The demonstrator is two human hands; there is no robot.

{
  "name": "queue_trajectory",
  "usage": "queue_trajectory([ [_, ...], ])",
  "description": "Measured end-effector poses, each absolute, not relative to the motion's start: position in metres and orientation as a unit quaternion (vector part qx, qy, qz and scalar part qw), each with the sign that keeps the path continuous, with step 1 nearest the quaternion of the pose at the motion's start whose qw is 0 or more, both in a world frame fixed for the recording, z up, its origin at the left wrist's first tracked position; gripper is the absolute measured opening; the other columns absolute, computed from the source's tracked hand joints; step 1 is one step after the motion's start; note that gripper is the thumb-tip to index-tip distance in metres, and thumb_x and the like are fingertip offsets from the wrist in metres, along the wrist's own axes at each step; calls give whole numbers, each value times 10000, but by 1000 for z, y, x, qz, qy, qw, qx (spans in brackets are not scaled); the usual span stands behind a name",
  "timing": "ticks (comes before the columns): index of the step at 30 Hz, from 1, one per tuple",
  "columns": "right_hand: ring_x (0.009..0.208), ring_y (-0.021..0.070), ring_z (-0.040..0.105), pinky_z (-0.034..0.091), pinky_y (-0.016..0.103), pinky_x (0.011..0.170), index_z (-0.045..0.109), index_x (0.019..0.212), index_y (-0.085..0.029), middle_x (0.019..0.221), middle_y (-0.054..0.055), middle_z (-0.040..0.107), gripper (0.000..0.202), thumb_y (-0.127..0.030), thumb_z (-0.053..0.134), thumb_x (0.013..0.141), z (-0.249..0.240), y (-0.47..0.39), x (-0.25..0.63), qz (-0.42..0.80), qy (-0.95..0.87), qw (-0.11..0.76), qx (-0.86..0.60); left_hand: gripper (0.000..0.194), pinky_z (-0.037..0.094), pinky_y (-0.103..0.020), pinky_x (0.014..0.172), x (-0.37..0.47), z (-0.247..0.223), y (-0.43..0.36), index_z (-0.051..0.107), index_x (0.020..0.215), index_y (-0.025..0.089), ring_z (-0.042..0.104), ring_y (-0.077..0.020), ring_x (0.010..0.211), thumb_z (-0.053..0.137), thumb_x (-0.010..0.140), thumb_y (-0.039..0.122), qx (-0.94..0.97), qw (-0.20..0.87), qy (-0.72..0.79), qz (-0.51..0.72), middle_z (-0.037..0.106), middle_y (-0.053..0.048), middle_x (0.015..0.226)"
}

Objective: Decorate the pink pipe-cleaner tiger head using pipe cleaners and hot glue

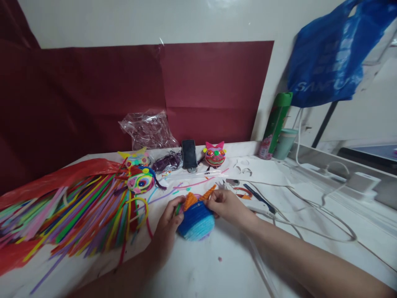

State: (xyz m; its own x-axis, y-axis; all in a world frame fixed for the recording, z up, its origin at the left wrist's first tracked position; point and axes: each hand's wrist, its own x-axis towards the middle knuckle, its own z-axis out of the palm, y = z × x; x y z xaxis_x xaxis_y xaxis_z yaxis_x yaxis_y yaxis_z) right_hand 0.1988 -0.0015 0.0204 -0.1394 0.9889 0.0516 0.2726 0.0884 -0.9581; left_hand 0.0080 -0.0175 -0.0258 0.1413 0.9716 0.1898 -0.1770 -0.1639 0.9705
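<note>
A rounded craft head [196, 221], wrapped in dark blue and light blue pipe cleaners, sits low over the white table between my hands. Two orange pointed ears [190, 200] rise from its top edge. My left hand [169, 221] is closed around the head's left side, fingers at the rim, where a bit of green and purple shows. On the other side, my right hand [228, 205] pinches at the base of the right orange ear. The front of the craft head is turned away from me.
Left lies a large spread of coloured pipe cleaners [93, 215] on red plastic. Finished craft heads, one pink [214, 155], and a phone [189, 154] stand at the back. A blue-handled tool [259, 198] and white cables [325, 215] lie right, near a green spray can [277, 124].
</note>
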Motion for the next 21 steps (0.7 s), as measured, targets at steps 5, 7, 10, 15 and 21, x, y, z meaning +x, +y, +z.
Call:
queue_trajectory([
  [5, 397, 68, 422, 332, 190, 421, 423, 492, -184, 385, -64, 461, 205, -217, 569, 632, 27, -4, 197, 486, -584, 401, -512, 413, 326, -372, 1011, 9, -24, -20, 518, 1169, 208, 444, -272, 1214, 560, 776, 326, 532, 546, 349, 546, 559, -70, 1247],
  [7, 400, 67, 420, 331, 192, 423, 425, 496, -185, 389, -64, 461, 210, -235, 577, 632, 27, -4, 198, 495, -585, 397, -505, 405, 314, -376, 1022, 9, -23, -21, 523, 1170, 208, 443, -266, 1216, 555, 780, 313, 529, 548, 350, 545, 561, -67, 1246],
  [10, 413, 67, 415, 340, 200, 443, 430, 511, -183, 410, -64, 457, 259, -318, 596, 657, 26, -4, 199, 503, -592, 397, -489, 398, 326, -373, 1013, 10, -21, -22, 540, 1161, 214, 455, -264, 1205, 561, 774, 305, 521, 549, 357, 548, 573, -59, 1235],
  [15, 420, 64, 394, 323, 207, 454, 415, 501, -182, 416, -68, 427, 347, -415, 594, 686, 22, -4, 198, 502, -592, 405, -484, 414, 336, -390, 1005, 10, -21, -22, 541, 1168, 204, 468, -275, 1190, 567, 769, 309, 518, 549, 355, 551, 589, -72, 1211],
  [21, 406, 62, 380, 308, 201, 440, 402, 474, -185, 387, -77, 399, 295, -320, 598, 649, 23, -4, 197, 525, -567, 397, -495, 422, 307, -405, 1031, 10, -23, -21, 524, 1187, 204, 445, -276, 1220, 559, 776, 295, 522, 556, 343, 548, 588, -76, 1218],
])
